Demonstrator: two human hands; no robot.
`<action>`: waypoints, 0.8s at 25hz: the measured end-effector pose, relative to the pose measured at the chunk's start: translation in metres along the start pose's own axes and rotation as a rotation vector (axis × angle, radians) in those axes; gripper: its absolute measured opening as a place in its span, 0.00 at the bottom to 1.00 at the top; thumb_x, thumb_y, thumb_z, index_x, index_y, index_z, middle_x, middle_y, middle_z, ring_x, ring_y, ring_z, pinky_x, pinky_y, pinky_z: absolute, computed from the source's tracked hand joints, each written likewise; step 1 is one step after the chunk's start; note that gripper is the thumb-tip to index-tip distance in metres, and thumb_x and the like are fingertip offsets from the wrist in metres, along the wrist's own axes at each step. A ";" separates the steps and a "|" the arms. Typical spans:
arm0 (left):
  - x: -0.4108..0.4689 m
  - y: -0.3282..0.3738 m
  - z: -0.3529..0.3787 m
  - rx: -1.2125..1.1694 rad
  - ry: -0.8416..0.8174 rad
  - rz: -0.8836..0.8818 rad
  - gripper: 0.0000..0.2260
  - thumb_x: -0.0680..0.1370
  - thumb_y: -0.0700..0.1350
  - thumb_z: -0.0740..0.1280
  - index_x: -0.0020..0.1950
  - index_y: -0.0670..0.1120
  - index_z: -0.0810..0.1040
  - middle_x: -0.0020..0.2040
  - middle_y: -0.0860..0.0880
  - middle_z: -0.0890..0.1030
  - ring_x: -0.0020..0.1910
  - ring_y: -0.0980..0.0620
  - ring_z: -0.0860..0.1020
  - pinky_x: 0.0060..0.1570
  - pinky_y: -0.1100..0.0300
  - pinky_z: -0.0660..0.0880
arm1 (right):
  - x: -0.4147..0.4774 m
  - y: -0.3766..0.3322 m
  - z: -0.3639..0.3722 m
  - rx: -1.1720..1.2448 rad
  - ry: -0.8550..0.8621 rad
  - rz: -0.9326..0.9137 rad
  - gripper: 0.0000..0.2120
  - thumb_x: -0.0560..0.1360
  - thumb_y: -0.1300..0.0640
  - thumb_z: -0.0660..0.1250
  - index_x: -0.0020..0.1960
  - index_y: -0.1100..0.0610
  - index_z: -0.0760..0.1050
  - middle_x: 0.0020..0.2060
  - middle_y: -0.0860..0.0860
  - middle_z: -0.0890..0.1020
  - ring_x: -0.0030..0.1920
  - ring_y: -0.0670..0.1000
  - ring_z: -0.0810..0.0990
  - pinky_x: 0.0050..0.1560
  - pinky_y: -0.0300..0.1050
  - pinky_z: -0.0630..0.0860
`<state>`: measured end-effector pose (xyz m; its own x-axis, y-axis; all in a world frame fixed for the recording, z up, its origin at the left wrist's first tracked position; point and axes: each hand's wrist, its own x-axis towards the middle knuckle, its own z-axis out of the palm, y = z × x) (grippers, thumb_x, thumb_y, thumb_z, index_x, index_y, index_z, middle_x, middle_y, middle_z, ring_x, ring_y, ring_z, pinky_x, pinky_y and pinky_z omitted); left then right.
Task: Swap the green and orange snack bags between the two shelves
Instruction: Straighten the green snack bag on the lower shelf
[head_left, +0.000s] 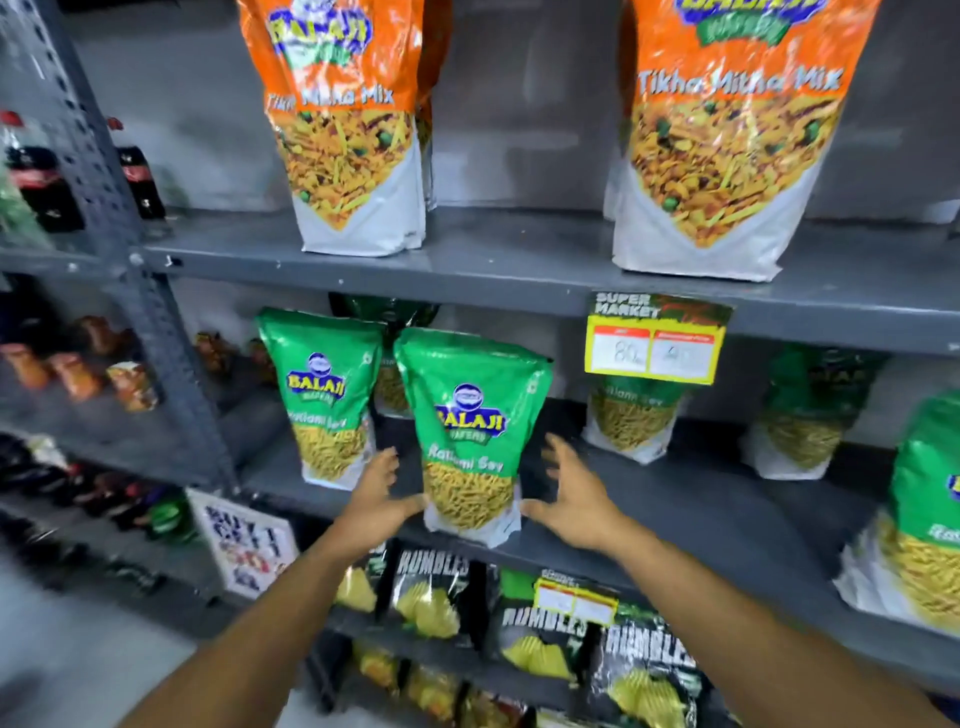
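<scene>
Two orange snack bags stand on the upper shelf (519, 260): one at the left (343, 130), one at the right (727, 145). Several green snack bags stand on the lower shelf (701, 499). The nearest green bag (470, 431) stands upright at the shelf's front edge. My left hand (376, 499) is at its lower left side and my right hand (571, 493) at its lower right side, fingers spread. Both thumbs touch or nearly touch the bag's bottom corners; the fingers are not closed around it. Another green bag (324, 395) stands just left of it.
More green bags stand further right (930, 509) and at the back (631, 415). A yellow price tag (654, 343) hangs from the upper shelf's edge. Black chip bags (431, 592) fill the shelf below. Cola bottles (39, 171) stand in the neighbouring rack at left.
</scene>
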<state>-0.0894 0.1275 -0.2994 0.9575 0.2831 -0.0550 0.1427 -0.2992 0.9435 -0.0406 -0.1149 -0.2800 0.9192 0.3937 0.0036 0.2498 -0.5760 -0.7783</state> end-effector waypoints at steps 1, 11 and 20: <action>0.007 0.000 0.004 -0.044 -0.043 -0.035 0.34 0.71 0.31 0.69 0.73 0.39 0.57 0.72 0.41 0.66 0.72 0.42 0.64 0.65 0.51 0.66 | 0.014 0.004 0.011 0.027 -0.049 0.075 0.46 0.68 0.56 0.75 0.75 0.58 0.50 0.73 0.55 0.65 0.71 0.56 0.67 0.69 0.54 0.69; 0.028 -0.019 0.032 0.066 -0.151 0.028 0.14 0.63 0.32 0.76 0.44 0.45 0.81 0.43 0.52 0.85 0.47 0.47 0.84 0.51 0.57 0.81 | 0.019 0.030 0.051 0.026 0.084 0.172 0.23 0.68 0.58 0.74 0.60 0.55 0.69 0.57 0.53 0.81 0.57 0.56 0.79 0.56 0.47 0.75; 0.018 0.009 0.139 0.088 -0.299 0.062 0.24 0.61 0.38 0.79 0.55 0.43 0.78 0.54 0.45 0.83 0.49 0.49 0.82 0.58 0.53 0.78 | -0.043 0.116 -0.030 0.017 0.139 0.223 0.23 0.71 0.55 0.72 0.62 0.52 0.67 0.59 0.51 0.81 0.57 0.52 0.80 0.62 0.57 0.76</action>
<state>-0.0361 0.0032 -0.3370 0.9944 -0.0144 -0.1043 0.0905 -0.3891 0.9167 -0.0418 -0.2200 -0.3514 0.9844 0.1549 -0.0839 0.0319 -0.6248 -0.7801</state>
